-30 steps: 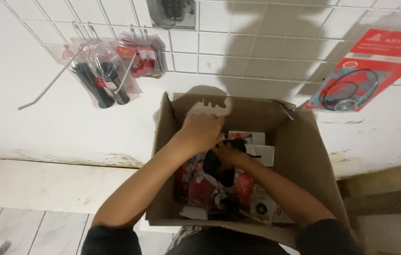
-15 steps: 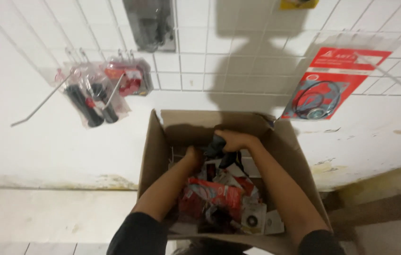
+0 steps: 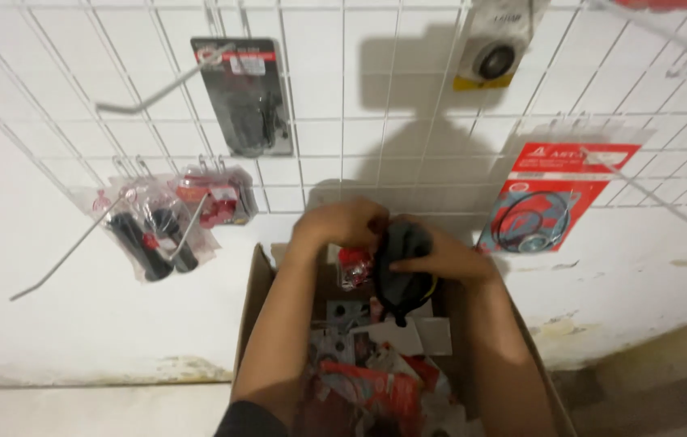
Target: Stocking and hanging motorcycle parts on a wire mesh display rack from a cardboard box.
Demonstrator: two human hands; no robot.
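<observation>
Both my hands are raised together above an open cardboard box (image 3: 253,299). My left hand (image 3: 342,227) and my right hand (image 3: 440,257) grip a packet with dark grey gloves (image 3: 402,267) and a red card top. The packet hangs over the box, just below the wire grid. Inside the box lie several more red and white packets (image 3: 376,380).
A white wire grid panel (image 3: 343,97) with metal hooks covers the wall. On it hang a black glove packet (image 3: 244,95), clear bags with black and red grips (image 3: 153,231), a red card with a cable (image 3: 550,206) and a white round device (image 3: 495,44). Pale floor lies left.
My hands have come up out of the box with the glove packet, toward the grid. The camera has tilted up, so more wall shows.
</observation>
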